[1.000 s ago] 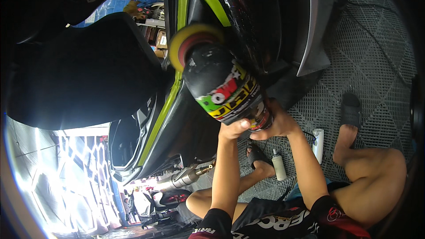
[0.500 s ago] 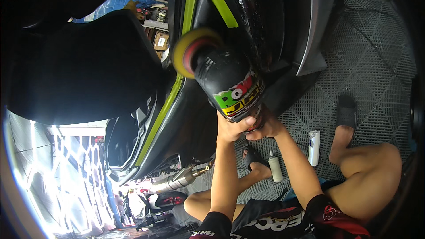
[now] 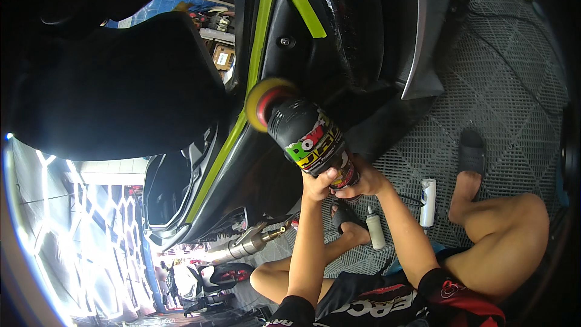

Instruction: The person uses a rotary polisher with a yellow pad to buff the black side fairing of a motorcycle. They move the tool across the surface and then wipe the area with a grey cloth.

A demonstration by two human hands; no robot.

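Lower in view than a second ago, the black polisher point(image 3: 302, 130) now works nearer the person, and a round fastener point(image 3: 285, 42) that its pad hid earlier shows above it. Its yellow pad point(image 3: 256, 108), with a red layer point(image 3: 270, 98) behind it, overlaps the long green tape strip point(image 3: 216, 177) on the dark body panel point(image 3: 251, 166) of a motorbike — whether it presses on the surface cannot be told. Bright green, yellow and red stickers cover the tool's body, which slants from the pad down toward the person.

Both hands are closed around the tool's near end: the left hand point(image 3: 318, 185) with its thumb laid over the top, the right hand point(image 3: 367, 180) wrapped from the other side, close beside it.

Above the pad, a shorter green tape strip point(image 3: 302, 3) runs at an angle to the long one. Left of the panel spreads the broad dark seat point(image 3: 115, 91); lower down, a silver exhaust point(image 3: 242, 248) juts out toward the person's leg. On the grey perforated floor point(image 3: 514, 115), a pale squeeze bottle point(image 3: 376, 233) with a nozzle sits near the right forearm, and a white cylinder point(image 3: 428, 203) lies or stands farther right — the angle hides which. Dark sandals point(image 3: 472, 148) are on the person's feet, and another motorbike point(image 3: 212, 275) appears at lower left.
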